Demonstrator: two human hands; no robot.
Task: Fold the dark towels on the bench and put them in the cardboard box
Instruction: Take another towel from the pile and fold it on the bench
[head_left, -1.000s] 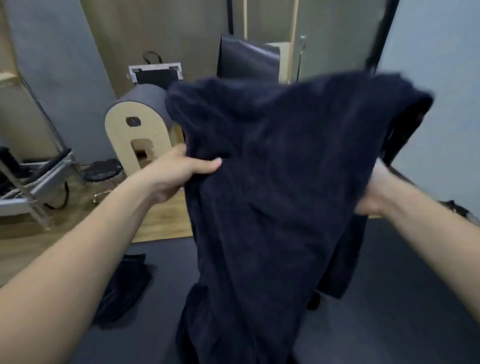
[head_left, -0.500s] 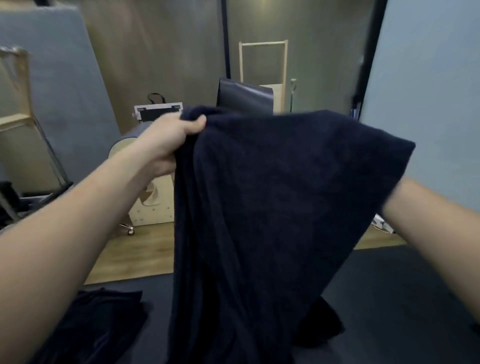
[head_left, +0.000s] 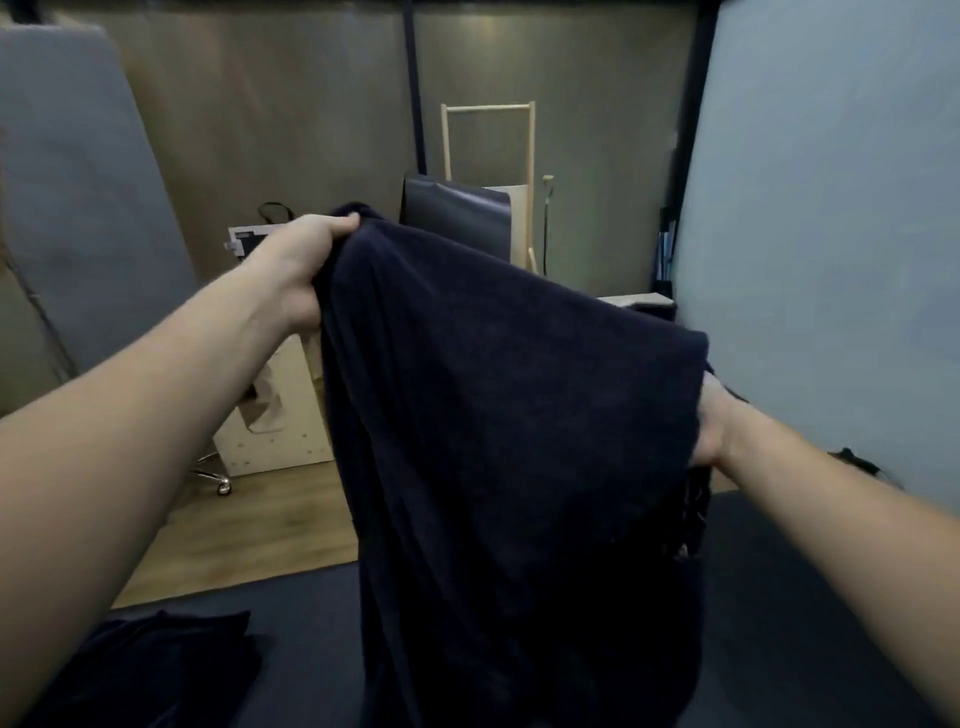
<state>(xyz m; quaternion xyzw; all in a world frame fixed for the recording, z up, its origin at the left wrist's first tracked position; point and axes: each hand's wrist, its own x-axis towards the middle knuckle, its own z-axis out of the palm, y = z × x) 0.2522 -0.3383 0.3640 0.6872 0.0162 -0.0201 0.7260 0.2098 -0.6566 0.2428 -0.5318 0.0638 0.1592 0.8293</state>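
Towel (head_left: 519, 441) up in the air, left hand (head_left: 306, 260) gripping one top corner, right hand (head_left: 712, 426) clutching the other edge. Fold just starting, I'd say; next I bring the corners together evenly

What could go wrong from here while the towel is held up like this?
The left hand grips the towel higher than the right hand, so the fold may come out skewed. The hanging towel hides much of the bench, so its lower end could bunch there or catch the other towel unseen.
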